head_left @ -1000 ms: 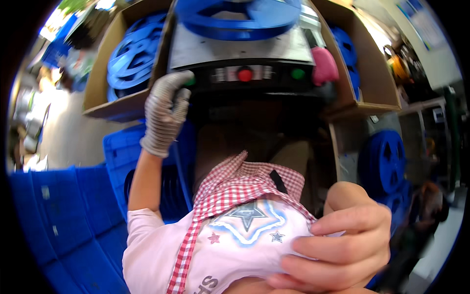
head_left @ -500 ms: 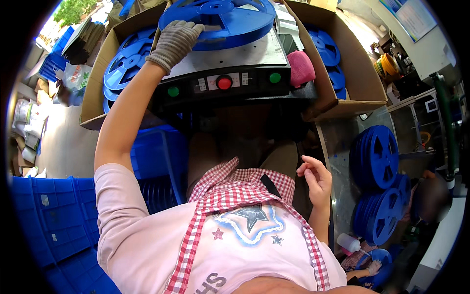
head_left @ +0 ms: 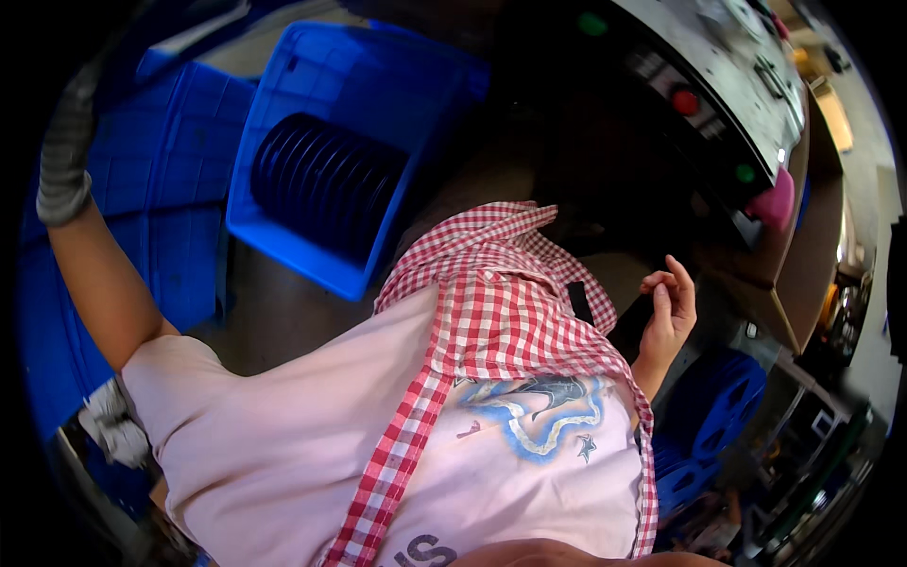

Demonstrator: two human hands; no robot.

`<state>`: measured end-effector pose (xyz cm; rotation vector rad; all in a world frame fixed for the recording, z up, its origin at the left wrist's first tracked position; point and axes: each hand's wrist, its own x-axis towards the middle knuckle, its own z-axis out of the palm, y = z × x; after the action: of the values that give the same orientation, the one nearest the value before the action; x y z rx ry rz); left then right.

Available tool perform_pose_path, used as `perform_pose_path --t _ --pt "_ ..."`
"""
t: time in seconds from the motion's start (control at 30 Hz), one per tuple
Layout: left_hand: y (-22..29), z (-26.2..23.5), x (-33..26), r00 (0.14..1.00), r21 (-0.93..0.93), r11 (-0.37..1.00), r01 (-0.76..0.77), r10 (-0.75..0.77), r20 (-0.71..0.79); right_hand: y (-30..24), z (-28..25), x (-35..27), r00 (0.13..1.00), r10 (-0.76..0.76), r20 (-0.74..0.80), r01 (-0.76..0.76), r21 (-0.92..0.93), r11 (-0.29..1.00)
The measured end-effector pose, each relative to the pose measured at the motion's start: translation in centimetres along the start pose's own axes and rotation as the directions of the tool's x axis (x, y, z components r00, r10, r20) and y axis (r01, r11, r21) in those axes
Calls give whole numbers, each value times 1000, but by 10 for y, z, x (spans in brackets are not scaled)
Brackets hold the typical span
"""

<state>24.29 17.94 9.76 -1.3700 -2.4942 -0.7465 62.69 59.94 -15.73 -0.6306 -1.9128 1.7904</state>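
Note:
My left hand, in a grey striped glove, reaches out at the far upper left. Its fingers are closed on the edge of a dark blue plastic reel, which is shadowed and partly cut off by the picture's rim. To the right of that hand, a blue plastic bin holds a row of several dark reels standing on edge. My right hand is bare and raised beside my checked apron. Its fingers are loosely bent and apart, with nothing in them.
Stacked blue crates line the left side. A machine's black front panel with red and green buttons stands upper right. Beside it are a pink cloth-like bundle and a cardboard box. More blue reels stand at right.
My left hand has swung from above the machine to the far left with the blue reel. The view has turned left, bringing the bin of reels into fuller sight. My right hand stays empty.

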Motion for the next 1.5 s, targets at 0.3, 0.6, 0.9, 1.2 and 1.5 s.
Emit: perform_pose_path --t 0.3,0.6,0.9,1.2,1.5 --pt "13 119 -150 893 167 905 390 -416 170 -78 184 108 540 -539 646 715 -15 699" --pt "61 170 -148 882 -245 868 432 -463 -87 -75 288 136 -21 -543 839 947 191 258" --pt "32 391 -335 314 -749 -297 593 -771 555 -81 289 143 -66 -468 882 975 157 158" --pt "-5 396 -351 446 -176 410 895 -839 311 -80 296 118 -172 -386 906 913 294 283" --pt "-50 426 -388 168 -453 -106 885 -835 524 13 308 55 -220 -242 945 836 311 452"
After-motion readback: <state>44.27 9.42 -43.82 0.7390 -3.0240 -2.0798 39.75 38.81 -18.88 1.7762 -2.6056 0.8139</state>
